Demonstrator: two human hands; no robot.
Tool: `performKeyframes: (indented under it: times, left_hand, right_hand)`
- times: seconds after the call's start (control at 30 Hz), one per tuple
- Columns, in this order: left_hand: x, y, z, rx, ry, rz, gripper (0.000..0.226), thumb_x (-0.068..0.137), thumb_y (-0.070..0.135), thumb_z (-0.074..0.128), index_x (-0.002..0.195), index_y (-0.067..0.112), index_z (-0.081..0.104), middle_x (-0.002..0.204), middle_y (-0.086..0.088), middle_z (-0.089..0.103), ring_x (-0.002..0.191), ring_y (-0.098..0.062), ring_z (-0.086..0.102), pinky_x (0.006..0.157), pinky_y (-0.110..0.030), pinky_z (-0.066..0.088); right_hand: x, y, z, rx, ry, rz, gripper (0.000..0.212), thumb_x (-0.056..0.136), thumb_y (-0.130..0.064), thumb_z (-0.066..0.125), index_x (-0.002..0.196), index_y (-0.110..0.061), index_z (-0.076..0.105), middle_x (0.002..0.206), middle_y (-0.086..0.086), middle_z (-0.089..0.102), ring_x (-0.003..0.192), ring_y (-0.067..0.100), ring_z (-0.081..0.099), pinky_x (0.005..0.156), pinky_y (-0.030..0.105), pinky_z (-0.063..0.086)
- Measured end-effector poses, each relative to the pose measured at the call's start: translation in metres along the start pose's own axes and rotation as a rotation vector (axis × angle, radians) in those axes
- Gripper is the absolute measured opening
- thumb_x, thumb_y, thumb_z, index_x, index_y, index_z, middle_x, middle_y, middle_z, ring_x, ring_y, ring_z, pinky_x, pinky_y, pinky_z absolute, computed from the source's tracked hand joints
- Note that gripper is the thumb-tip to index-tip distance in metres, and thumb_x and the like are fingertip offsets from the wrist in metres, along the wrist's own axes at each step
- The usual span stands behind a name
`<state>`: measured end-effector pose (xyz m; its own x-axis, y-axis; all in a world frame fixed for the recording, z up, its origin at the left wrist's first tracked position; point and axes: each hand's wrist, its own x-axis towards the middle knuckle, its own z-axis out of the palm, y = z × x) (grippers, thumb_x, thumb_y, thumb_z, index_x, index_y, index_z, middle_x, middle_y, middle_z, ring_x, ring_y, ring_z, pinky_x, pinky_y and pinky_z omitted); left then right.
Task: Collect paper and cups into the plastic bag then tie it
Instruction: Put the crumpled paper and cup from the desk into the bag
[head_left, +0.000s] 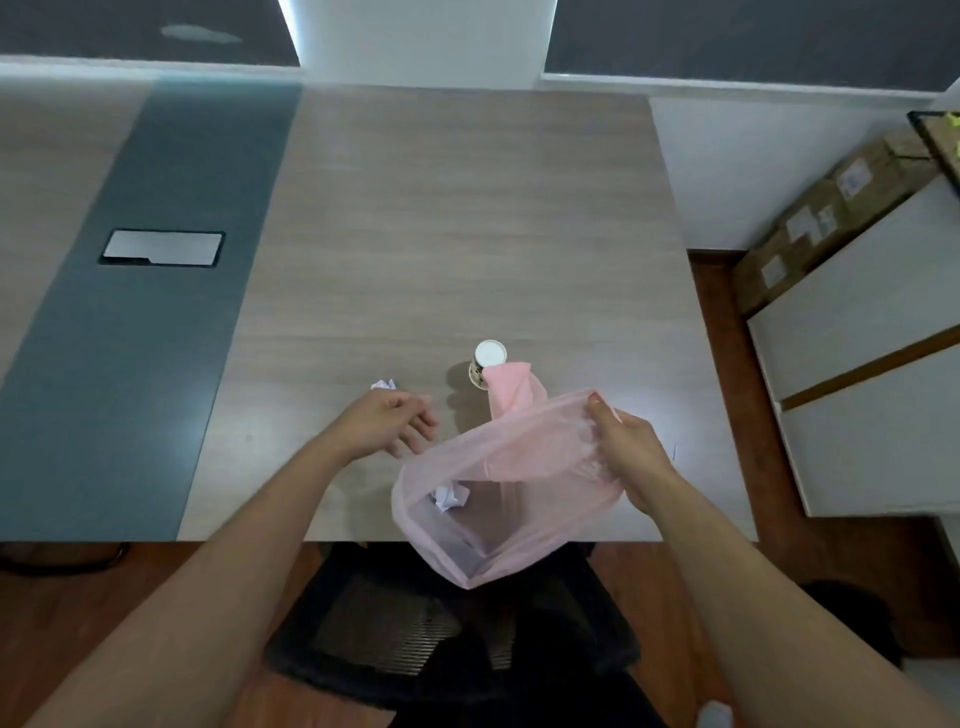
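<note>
Fingers of the right hand (631, 452) are pinching the rim of one pink plastic bag (511, 499), which is holding one crumpled paper (449, 496). The left hand (387, 423) is hovering loose and empty, one more paper ball (383, 385) lying just beyond its fingertips and one cup (487, 362) standing beyond the bag.

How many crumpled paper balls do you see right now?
2: one crumpled white paper ball on the wooden table beyond the left hand, one inside the translucent pink plastic bag. Others may be hidden.

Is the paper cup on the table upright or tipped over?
Upright. The cup stands on the table, its round white top facing the camera, behind the pink bag.
</note>
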<state>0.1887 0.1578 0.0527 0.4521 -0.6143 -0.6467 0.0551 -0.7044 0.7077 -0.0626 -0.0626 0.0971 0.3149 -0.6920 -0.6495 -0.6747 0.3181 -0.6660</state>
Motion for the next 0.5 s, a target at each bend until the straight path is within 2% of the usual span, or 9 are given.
performKeyframes:
  times: [0.03, 0.1, 0.2, 0.27, 0.3, 0.4, 0.5]
  left_hand:
    - [0.014, -0.006, -0.002, 0.006, 0.133, -0.006, 0.029, 0.109, 0.025, 0.055, 0.106, 0.006, 0.076, 0.108, -0.014, 0.081, 0.079, -0.021, 0.071, 0.061, -0.028, 0.052]
    - [0.040, -0.023, -0.007, 0.106, 0.331, -0.005, 0.024, 0.101, 0.025, 0.063, 0.116, 0.009, 0.073, 0.118, -0.015, 0.077, 0.091, -0.024, 0.067, 0.072, -0.030, 0.050]
    - [0.080, -0.064, -0.007, 0.336, 0.335, -0.073, 0.068, 0.079, 0.050, 0.058, 0.140, 0.021, 0.057, 0.140, -0.012, 0.061, 0.131, -0.037, 0.054, 0.103, -0.040, 0.045]
    - [0.093, -0.079, 0.000, 0.369, 0.318, -0.098, 0.073, 0.086, 0.041, 0.063, 0.154, 0.022, 0.046, 0.155, -0.015, 0.045, 0.149, -0.037, 0.037, 0.114, -0.042, 0.034]
    - [0.098, -0.084, 0.003, 0.394, 0.320, -0.074, 0.070, 0.090, 0.032, 0.065, 0.155, 0.017, 0.046, 0.157, -0.018, 0.042, 0.152, -0.035, 0.034, 0.115, -0.040, 0.030]
    - [0.108, -0.100, 0.016, 0.510, 0.328, 0.011, 0.050, 0.090, 0.012, 0.071, 0.139, 0.005, 0.062, 0.145, -0.023, 0.048, 0.142, -0.038, 0.045, 0.111, -0.036, 0.032]
    - [0.105, -0.115, 0.028, 0.505, 0.378, -0.002, 0.031, 0.088, -0.002, 0.066, 0.116, 0.008, 0.074, 0.125, -0.017, 0.049, 0.101, -0.036, 0.061, 0.098, -0.037, 0.049]
  right_hand:
    - [0.003, 0.000, 0.000, 0.007, -0.018, 0.022, 0.045, 0.106, -0.063, 0.053, 0.103, -0.025, 0.075, 0.102, -0.001, 0.075, 0.090, 0.019, 0.067, 0.078, 0.034, 0.052]
    - [0.009, 0.001, 0.000, 0.030, -0.061, 0.079, 0.051, 0.104, -0.069, 0.052, 0.105, -0.024, 0.078, 0.108, 0.003, 0.079, 0.092, 0.024, 0.069, 0.086, 0.038, 0.055]
    - [0.012, -0.002, 0.002, 0.090, -0.104, 0.148, 0.053, 0.104, -0.068, 0.054, 0.107, -0.021, 0.078, 0.108, 0.003, 0.079, 0.097, 0.025, 0.071, 0.103, 0.045, 0.057]
    - [0.014, -0.003, 0.002, 0.146, -0.139, 0.192, 0.053, 0.102, -0.068, 0.060, 0.112, -0.020, 0.079, 0.111, 0.003, 0.082, 0.105, 0.026, 0.076, 0.107, 0.048, 0.059]
    - [0.013, -0.004, 0.002, 0.173, -0.167, 0.210, 0.051, 0.101, -0.066, 0.064, 0.113, -0.019, 0.080, 0.111, 0.003, 0.084, 0.106, 0.027, 0.078, 0.106, 0.047, 0.060]
    - [0.012, -0.007, -0.001, 0.246, -0.221, 0.249, 0.048, 0.100, -0.061, 0.070, 0.117, -0.019, 0.083, 0.113, 0.005, 0.084, 0.108, 0.032, 0.080, 0.104, 0.050, 0.059]
    - [0.010, -0.010, -0.003, 0.376, -0.266, 0.249, 0.045, 0.102, -0.056, 0.069, 0.125, -0.019, 0.082, 0.123, 0.009, 0.082, 0.116, 0.034, 0.078, 0.112, 0.055, 0.055]
